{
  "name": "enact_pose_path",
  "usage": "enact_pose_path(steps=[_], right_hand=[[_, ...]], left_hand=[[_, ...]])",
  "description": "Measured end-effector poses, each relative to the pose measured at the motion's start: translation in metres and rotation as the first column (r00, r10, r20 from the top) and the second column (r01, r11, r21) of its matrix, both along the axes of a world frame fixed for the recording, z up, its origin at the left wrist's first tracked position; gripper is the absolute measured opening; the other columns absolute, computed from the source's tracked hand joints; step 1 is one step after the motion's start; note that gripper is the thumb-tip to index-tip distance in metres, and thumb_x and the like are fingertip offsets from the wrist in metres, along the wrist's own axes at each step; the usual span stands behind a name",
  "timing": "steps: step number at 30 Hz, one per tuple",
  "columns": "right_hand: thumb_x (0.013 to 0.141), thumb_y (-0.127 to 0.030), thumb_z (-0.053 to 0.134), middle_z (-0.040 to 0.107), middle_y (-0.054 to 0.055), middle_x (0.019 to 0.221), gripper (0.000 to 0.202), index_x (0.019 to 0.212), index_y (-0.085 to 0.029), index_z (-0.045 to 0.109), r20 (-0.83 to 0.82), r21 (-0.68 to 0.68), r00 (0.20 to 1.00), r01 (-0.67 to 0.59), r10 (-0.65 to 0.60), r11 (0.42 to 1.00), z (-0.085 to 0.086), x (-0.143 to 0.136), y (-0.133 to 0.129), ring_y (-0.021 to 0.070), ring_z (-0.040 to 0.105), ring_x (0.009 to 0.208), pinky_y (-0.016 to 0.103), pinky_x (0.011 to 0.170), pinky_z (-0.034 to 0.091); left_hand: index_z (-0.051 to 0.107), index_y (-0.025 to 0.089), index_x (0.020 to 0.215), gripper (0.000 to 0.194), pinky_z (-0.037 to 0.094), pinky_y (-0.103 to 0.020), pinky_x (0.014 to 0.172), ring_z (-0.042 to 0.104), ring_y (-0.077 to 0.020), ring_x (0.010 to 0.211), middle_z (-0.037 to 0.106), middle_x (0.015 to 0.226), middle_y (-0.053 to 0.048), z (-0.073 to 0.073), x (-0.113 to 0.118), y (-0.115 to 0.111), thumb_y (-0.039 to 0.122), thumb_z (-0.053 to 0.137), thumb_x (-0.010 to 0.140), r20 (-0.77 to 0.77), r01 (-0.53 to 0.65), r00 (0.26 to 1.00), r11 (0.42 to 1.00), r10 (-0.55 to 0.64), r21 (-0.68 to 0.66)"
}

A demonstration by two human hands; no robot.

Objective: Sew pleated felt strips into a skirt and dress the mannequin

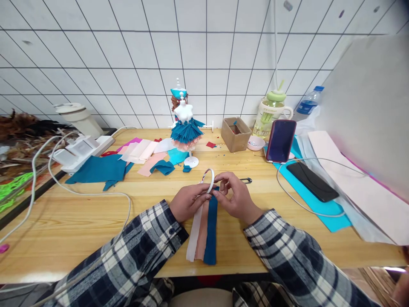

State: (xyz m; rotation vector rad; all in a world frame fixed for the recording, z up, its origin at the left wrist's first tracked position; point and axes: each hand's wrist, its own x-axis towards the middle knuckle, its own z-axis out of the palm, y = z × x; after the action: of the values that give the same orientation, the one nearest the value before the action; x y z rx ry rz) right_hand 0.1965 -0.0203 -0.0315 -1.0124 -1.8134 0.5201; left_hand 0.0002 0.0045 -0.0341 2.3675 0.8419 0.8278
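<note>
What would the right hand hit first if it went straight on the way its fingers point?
The right hand would probably meet the white ring first, with the left hand just beyond; this one view leaves any gap unclear.

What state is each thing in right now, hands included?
Left hand: closed on white ring
Right hand: pinching near blue strip's top
Cardboard box: open
Propped phone: upright, screen dark
Flat phone: lying, screen dark
Green-topped jug: lid on
Plastic bottle: capped
Power strip: adapters plugged in
</note>
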Motion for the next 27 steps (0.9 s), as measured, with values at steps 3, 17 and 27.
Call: enact_pose_path(steps=[3, 17, 27], right_hand=[[0.082, -0.026, 0.060, 0.060, 0.002, 0.087, 0.021, 0.102, -0.023, 0.055, 0.015, 0.023, 1.000, -0.025, 0.024, 0.999, 0.001, -0.001, -0.001, 0.0128, 0.055, 0.067, 0.027, 0.060, 0.046], [0.088, -0.030, 0.057, 0.066, 0.002, 0.081, 0.013, 0.096, -0.022, 0.065, -0.058, -0.108, 0.997, 0.046, -0.053, 0.993, -0.007, 0.001, 0.009, 0.0135, 0.058, 0.065, 0.026, 0.060, 0.047], [0.082, -0.030, 0.067, 0.069, 0.005, 0.093, 0.019, 0.099, -0.021, 0.065, -0.037, -0.132, 0.996, 0.074, -0.080, 0.989, -0.008, 0.000, 0.011, 0.0169, 0.064, 0.081, 0.026, 0.063, 0.052]], left_hand=[[0.067, 0.021, 0.096, 0.030, 0.049, -0.023, 0.072, 0.068, -0.0146, 0.079, 0.074, 0.087, -0.002, 0.000, -0.001, 0.000, 0.042, 0.046, 0.096, -0.024, -0.052, 0.998, 0.996, 0.054, 0.070], [0.056, 0.018, 0.101, 0.019, 0.039, -0.033, 0.074, 0.052, -0.0212, 0.081, 0.060, 0.083, -0.006, 0.011, 0.008, -0.009, 0.025, 0.040, 0.094, -0.193, 0.012, 0.981, 0.993, 0.011, 0.119], [0.053, 0.017, 0.107, 0.024, 0.040, -0.036, 0.077, 0.052, -0.0227, 0.084, 0.063, 0.094, -0.009, 0.002, 0.006, 0.000, 0.031, 0.036, 0.097, -0.308, 0.030, 0.951, 0.992, 0.008, 0.119]])
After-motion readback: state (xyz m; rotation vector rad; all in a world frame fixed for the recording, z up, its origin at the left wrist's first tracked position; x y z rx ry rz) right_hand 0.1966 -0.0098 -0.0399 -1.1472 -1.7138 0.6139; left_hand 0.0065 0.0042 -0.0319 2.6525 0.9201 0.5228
